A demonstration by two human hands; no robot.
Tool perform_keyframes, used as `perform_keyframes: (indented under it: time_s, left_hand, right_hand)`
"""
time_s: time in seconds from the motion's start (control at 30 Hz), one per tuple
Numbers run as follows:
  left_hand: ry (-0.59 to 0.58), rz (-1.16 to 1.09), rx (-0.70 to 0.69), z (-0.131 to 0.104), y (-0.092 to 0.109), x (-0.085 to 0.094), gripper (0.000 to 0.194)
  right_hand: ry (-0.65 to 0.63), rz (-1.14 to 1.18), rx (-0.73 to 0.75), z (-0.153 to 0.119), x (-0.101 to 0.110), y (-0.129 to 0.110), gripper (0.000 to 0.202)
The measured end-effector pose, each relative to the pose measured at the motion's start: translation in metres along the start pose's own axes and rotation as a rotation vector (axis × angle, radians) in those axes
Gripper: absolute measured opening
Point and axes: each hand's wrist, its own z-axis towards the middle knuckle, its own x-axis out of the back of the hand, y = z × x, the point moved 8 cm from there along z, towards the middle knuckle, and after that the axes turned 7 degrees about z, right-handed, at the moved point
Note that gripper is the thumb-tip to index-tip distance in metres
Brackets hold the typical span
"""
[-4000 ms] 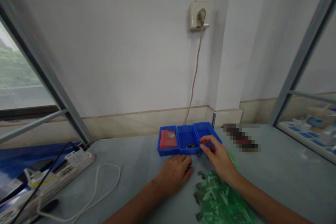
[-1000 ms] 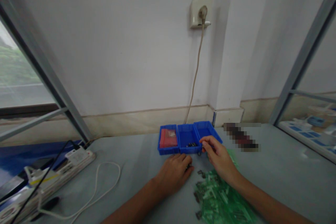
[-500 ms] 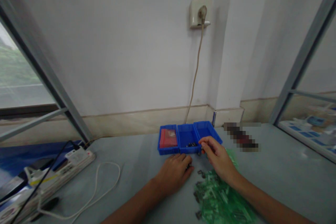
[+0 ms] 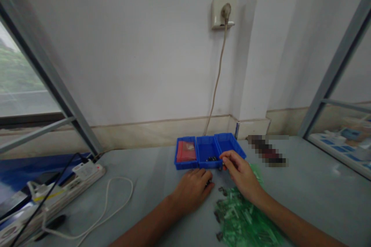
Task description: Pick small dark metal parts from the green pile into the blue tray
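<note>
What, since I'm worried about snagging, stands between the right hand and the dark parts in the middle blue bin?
The right wall of the middle bin stands between the right hand and the dark parts; nothing else visible does. Whether the fingers are above its rim, I cannot tell.

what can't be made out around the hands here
All in the head view:
Left hand: its fingers cover most of the dark piece there.
Right hand: anything pinched in it is too small to identify.
Green plastic pile: bottom edge cuts it off; right hand hides part.
Dark object beyond: pixel blocks mask it.
</note>
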Motion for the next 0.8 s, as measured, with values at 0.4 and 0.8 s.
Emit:
perform_keyframes:
  time_s: [0.4,0.8]
  left_hand:
    - [-0.010,0.001,-0.001,0.0010,0.0004,0.0004,0.009]
    - [-0.025,-0.001,-0.003,0.0010,0.0007,0.0015,0.009]
  right_hand:
    - [0.011,0.002,0.004,0.0005,0.0022,0.0001,0.029]
    - [0.002,0.043,-0.012,0.0007,0.0007,-0.0014,0.029]
